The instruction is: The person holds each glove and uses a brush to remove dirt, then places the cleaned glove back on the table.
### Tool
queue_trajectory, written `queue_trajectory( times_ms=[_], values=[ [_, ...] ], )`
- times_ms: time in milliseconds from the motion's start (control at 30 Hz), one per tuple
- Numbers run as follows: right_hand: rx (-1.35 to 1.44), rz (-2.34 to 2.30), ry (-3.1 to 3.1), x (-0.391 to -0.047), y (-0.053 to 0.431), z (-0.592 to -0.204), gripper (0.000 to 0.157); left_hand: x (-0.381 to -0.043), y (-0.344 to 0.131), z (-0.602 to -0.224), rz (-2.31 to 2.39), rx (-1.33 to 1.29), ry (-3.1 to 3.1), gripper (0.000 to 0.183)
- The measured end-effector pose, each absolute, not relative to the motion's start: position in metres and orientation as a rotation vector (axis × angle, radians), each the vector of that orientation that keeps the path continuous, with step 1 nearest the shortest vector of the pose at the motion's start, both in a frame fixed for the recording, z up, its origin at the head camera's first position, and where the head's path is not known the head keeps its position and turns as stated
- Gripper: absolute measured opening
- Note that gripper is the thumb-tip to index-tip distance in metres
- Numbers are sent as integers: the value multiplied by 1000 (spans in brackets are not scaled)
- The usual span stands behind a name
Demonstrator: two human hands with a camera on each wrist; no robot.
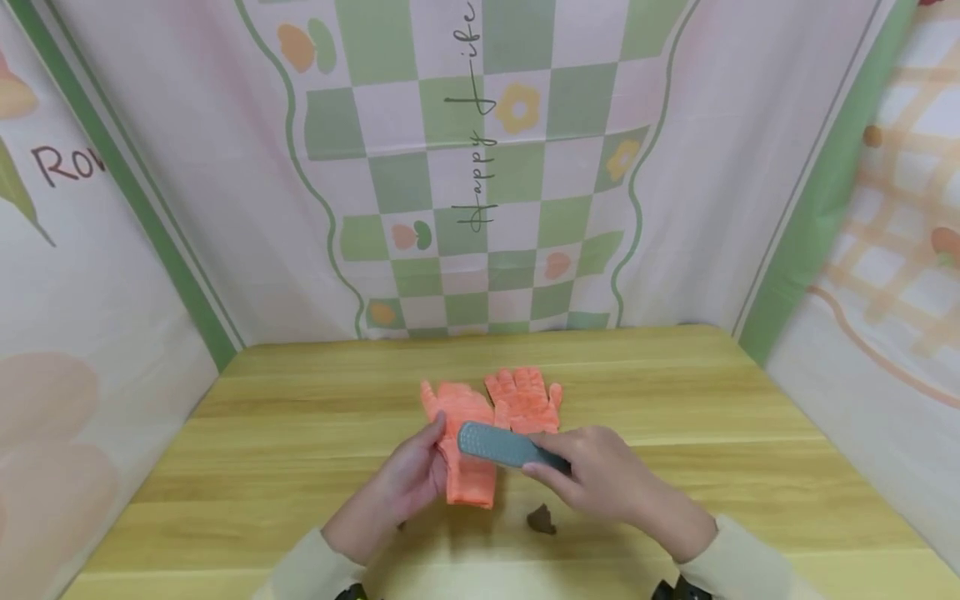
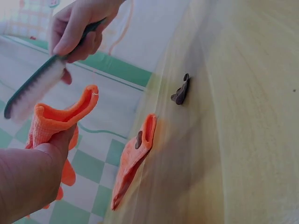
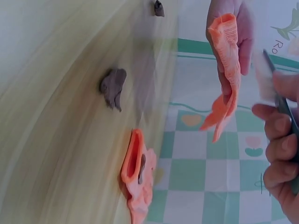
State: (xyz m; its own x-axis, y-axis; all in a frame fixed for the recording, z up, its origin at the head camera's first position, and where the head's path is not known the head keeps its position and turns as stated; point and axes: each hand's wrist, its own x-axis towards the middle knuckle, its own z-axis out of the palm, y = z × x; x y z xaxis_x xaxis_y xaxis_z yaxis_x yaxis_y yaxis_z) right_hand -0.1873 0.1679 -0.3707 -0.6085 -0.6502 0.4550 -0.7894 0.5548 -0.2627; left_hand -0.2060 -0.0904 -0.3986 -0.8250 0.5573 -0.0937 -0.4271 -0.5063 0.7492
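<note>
My left hand (image 1: 411, 477) holds an orange knit glove (image 1: 472, 483) above the table, thumb on its edge and the cuff toward me. The brush (image 1: 498, 445), with a teal back and pale bristles, is in the grip of my right hand (image 1: 603, 473). In the head view the brush overlaps the glove, bristles hidden beneath. From the left wrist the bristles (image 2: 39, 91) show close over the glove's cuff. A second orange glove (image 1: 528, 400) lies on the table behind, and a brown lump (image 3: 142, 169) sits near its cuff.
A crumpled brown piece (image 1: 542, 520) lies on the wooden table (image 1: 675, 392) near my right hand. Another small brown piece (image 3: 159, 8) rests near my left forearm. Printed cloth (image 1: 517, 183) hangs behind the table and along both sides.
</note>
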Motion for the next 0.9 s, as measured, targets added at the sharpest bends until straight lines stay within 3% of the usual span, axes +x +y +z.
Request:
queue_trajectory(
  times_ms=[500,733,900],
  values=[
    [1090,551,-2644,-185,159,-369,36,-205,-91,-396,2279,253,1131,36],
    [1145,529,-2636,-180,172,-371,36,-208,-96,-395,2325,182,1174,48],
    [1227,554,-2690,-177,185,-371,34,-214,-104,-394,2372,178,1145,38]
  ],
)
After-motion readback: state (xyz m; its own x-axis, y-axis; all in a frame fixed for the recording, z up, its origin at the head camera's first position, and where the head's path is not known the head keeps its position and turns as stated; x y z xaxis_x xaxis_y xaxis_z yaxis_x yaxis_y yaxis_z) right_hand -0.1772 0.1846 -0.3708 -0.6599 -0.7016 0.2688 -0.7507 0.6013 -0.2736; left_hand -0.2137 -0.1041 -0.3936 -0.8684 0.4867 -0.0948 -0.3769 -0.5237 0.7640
